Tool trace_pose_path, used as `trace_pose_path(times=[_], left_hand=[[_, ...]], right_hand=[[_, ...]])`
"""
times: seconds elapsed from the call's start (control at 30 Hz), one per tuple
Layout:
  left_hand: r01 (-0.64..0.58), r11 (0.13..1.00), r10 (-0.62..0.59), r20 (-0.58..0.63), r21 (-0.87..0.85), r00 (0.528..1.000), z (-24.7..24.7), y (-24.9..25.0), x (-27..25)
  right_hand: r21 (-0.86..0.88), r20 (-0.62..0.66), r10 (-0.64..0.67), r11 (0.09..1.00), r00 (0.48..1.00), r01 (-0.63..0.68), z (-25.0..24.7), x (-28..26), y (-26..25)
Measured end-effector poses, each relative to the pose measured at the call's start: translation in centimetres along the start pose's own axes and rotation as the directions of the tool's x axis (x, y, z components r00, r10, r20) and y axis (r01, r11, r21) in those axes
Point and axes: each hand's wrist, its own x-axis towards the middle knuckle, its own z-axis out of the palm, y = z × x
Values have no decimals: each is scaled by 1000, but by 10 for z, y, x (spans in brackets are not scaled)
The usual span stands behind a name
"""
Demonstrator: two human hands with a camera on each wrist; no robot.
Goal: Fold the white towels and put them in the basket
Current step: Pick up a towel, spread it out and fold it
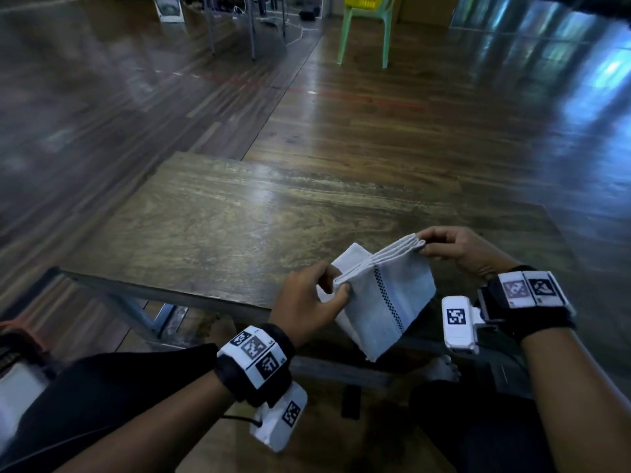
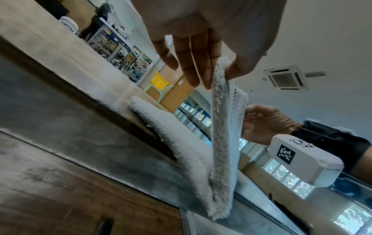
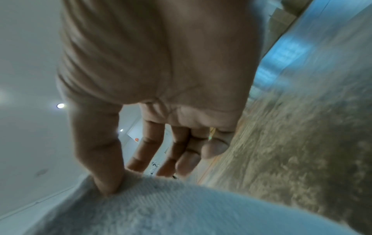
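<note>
A white towel (image 1: 386,295) with a dotted black stripe is folded into several layers and hangs over the near edge of the wooden table (image 1: 218,220). My left hand (image 1: 336,288) pinches its near upper corner. My right hand (image 1: 423,245) pinches the far upper corner, stretching the top edge taut between them. Part of the towel lies on the table behind the fold. In the left wrist view the towel (image 2: 223,143) hangs from my left hand (image 2: 217,71) and drapes over the table edge. In the right wrist view the thumb of my right hand (image 3: 112,182) presses on the towel (image 3: 161,209). No basket shows on the table.
The table top (image 1: 239,206) is bare beyond the towel. A green plastic chair (image 1: 367,25) carrying a yellow crate (image 1: 363,0) stands far back on the wooden floor. My knees and bare feet (image 1: 442,368) are under the table's near edge.
</note>
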Motion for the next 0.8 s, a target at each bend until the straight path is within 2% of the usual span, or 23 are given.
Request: trace_pose_path(times=[0.07,0.17,0.4,0.53,0.8], left_hand=[[74,997,-74,12,26,997,-3,-13,1],[155,983,-158,20,100,987,-7,-29,7],[194,878,-235,40,438,971,-12,-51,20],[246,832,-285,3,496,958,-14,-53,22],[256,789,-355,76,559,932,-13,-66,19]], right_hand=[[5,-8,12,1000,1000,-12,11,14,-3],[34,-87,56,998,995,-53,27,33,-3],[-155,-170,122,977,978,-149,57,59,4],[-251,-156,125,954,980,-161,71,70,5],[-413,-204,174,877,963,-246,87,80,6]])
